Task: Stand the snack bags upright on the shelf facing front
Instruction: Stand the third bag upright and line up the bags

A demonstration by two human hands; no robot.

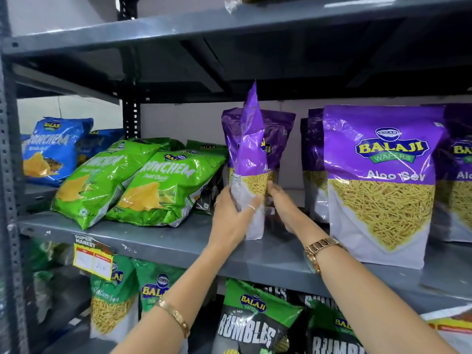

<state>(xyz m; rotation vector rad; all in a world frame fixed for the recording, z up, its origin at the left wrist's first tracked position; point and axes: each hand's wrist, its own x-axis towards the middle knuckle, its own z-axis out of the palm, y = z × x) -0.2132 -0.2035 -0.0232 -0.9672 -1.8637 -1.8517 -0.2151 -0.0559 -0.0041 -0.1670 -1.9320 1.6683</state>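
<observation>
A purple Aloo Sev bag (pixel 251 154) stands on the grey shelf (pixel 163 241), turned edge-on to me. My left hand (pixel 233 213) grips its lower left side. My right hand (pixel 282 200) holds its lower right side, partly behind it. Another purple bag (pixel 279 134) stands upright just behind it. To the right, a large Aloo Sev bag (pixel 378 180) stands upright facing front, with more purple bags (pixel 457 172) behind and beside it. Green Cronchem bags (pixel 163 185) lean back on the left of the shelf.
A blue Cronchem bag (pixel 55 149) stands at the far left, on the neighbouring shelf. The shelf above (pixel 229 24) hangs low overhead. Below are Ratlami Sev (pixel 112 295) and Rumbles bags (pixel 250 320). A yellow price tag (pixel 93 259) hangs on the shelf's front edge.
</observation>
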